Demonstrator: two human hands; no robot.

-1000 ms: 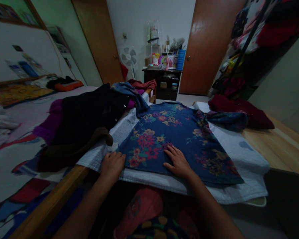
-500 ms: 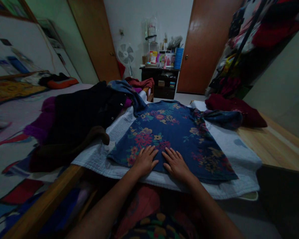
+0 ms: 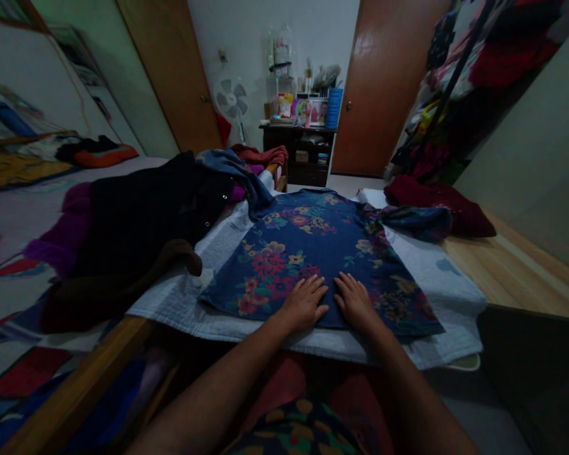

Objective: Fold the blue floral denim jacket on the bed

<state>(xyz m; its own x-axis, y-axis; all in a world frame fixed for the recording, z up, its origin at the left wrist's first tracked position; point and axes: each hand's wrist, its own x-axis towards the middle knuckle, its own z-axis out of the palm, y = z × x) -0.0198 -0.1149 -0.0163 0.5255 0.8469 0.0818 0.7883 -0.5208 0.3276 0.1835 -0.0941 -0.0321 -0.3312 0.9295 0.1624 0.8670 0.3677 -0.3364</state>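
Left hand [image 3: 305,303] and right hand [image 3: 355,304] have been shifted rightward across the blue floral shirt [image 3: 320,243]. In the head view, the shirt is spread beneath and beyond the fingers, which are laid flat, slightly parted, gripping nothing. Smoothing seems in hand; next, light, even pressure seems called for.

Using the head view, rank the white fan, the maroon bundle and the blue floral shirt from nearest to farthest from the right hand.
From the right hand:
1. Blue floral shirt: directly under the hand.
2. Maroon bundle: ahead and to the right, past the shirt's sleeve.
3. White fan: far left, by the back wall.
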